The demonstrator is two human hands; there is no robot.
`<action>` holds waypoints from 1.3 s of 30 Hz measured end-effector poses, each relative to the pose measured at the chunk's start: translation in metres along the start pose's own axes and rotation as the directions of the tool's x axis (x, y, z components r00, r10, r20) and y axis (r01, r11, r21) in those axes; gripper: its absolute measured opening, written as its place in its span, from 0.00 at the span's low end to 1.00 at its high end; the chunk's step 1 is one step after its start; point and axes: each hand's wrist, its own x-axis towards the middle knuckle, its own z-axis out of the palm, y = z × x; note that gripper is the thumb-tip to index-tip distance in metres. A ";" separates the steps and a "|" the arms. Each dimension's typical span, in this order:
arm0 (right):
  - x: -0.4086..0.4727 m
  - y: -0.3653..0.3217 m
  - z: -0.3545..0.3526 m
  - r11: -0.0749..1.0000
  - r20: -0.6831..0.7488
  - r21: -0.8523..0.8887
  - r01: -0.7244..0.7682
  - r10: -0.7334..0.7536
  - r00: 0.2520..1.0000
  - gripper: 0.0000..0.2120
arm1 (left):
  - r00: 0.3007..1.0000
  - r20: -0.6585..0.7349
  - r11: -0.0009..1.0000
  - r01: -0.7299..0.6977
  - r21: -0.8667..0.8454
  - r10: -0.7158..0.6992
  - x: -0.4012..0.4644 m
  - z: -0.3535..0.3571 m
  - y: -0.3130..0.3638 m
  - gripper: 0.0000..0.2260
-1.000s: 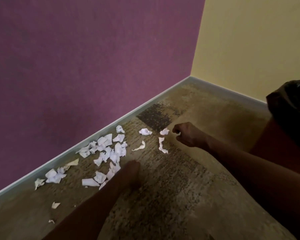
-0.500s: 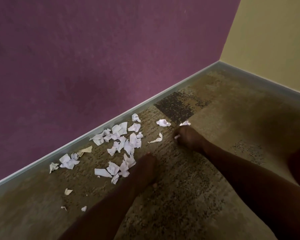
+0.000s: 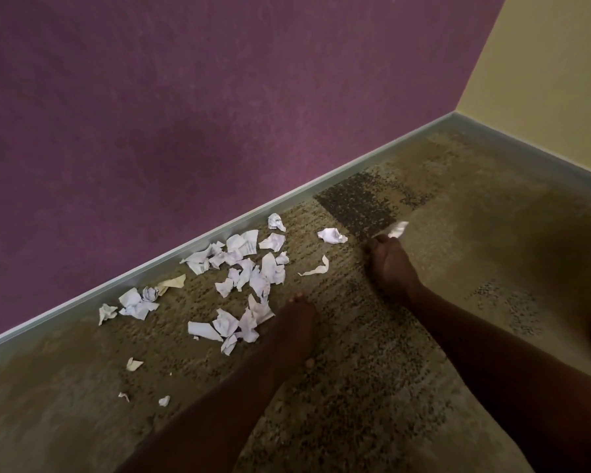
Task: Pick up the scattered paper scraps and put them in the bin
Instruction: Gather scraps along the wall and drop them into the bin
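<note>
White paper scraps (image 3: 243,274) lie strewn on the carpet (image 3: 372,370) in a band running along the skirting board (image 3: 157,271); left hand (image 3: 292,327) rests flat, fingers spread, at the pile's near edge, gripping nothing; right hand (image 3: 388,259), further from the skirting board, pinches a scrap (image 3: 397,229) pointing up-right, away from the pile.

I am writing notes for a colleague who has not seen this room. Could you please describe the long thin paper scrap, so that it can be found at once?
Start at the purple wall and its pale baseboard, where the main pile of scraps lies on the carpet. The thin scrap lies alone, right of that pile and left of the right hand. Unlike its crumpled neighbours, it is a narrow curved strip.
</note>
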 end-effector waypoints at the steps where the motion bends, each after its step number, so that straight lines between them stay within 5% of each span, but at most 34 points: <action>1: 0.002 -0.001 -0.001 0.999 -0.009 0.041 0.016 -0.016 1.000 0.13 | 1.000 0.007 1.000 -0.003 -0.003 0.003 0.001 0.001 0.000 0.27; 4: 0.011 -0.023 -0.015 0.989 -0.071 0.105 0.101 -0.094 0.993 0.08 | 1.000 0.016 1.000 -0.010 0.005 0.010 0.003 0.001 -0.001 0.28; 6: 0.027 -0.045 -0.018 0.941 -0.144 0.332 -0.070 0.124 0.982 0.10 | 1.000 0.000 1.000 -0.023 -0.010 0.023 0.004 0.002 -0.003 0.23; 8: 0.047 -0.069 -0.025 0.738 -0.061 0.603 -0.301 0.420 0.906 0.11 | 0.999 -0.008 0.999 -0.034 -0.007 0.034 0.003 0.003 -0.003 0.18; 10: 0.064 -0.085 -0.030 0.562 0.038 0.737 -0.376 0.521 0.853 0.11 | 0.999 -0.020 0.999 -0.034 0.022 0.034 0.003 0.003 -0.003 0.20; 11: 0.066 -0.092 -0.031 0.569 0.043 0.736 -0.368 0.503 0.863 0.11 | 0.999 -0.027 0.999 -0.028 0.033 0.029 0.003 0.003 -0.003 0.20; 13: 0.065 -0.097 -0.026 0.754 0.006 0.598 -0.273 0.337 0.942 0.12 | 0.999 -0.026 0.999 -0.033 0.039 0.034 0.004 0.001 -0.001 0.21; 15: 0.058 -0.096 -0.011 0.970 0.081 0.217 -0.106 0.090 0.993 0.20 | 0.999 -0.027 0.999 -0.030 0.028 0.030 0.003 0.000 0.000 0.20; 17: 0.051 -0.089 0.011 0.995 0.163 -0.095 -0.025 0.040 0.986 0.28 | 0.999 -0.037 1.000 -0.023 0.002 0.023 0.002 0.002 -0.001 0.20; 20: 0.041 -0.082 0.035 0.972 0.070 -0.216 -0.089 0.107 0.992 0.32 | 0.999 -0.033 0.999 -0.002 -0.035 0.000 0.001 0.003 -0.002 0.20; 23: 0.040 -0.079 0.040 0.940 0.003 -0.338 0.040 -0.041 0.999 0.27 | 0.999 -0.040 0.999 0.002 -0.051 -0.004 0.003 0.003 -0.004 0.23; 26: 0.041 -0.069 0.039 0.884 0.089 -0.407 0.230 -0.212 0.973 0.22 | 0.999 -0.044 0.997 0.007 -0.078 -0.011 0.003 0.007 -0.006 0.23; 29: 0.025 -0.067 0.031 0.840 0.111 -0.286 0.461 -0.449 0.886 0.19 | 0.998 -0.067 0.996 0.005 -0.089 -0.011 0.002 0.009 -0.008 0.21; 33: -0.008 -0.085 0.025 0.925 0.106 -0.038 0.378 -0.372 0.922 0.20 | 0.995 -0.095 0.992 -0.028 -0.120 0.017 0.001 0.013 -0.011 0.17; 39: -0.035 -0.093 0.026 0.917 0.176 -0.221 0.331 -0.296 0.939 0.24 | 0.992 -0.117 0.981 -0.071 -0.182 0.051 -0.005 0.010 -0.011 0.22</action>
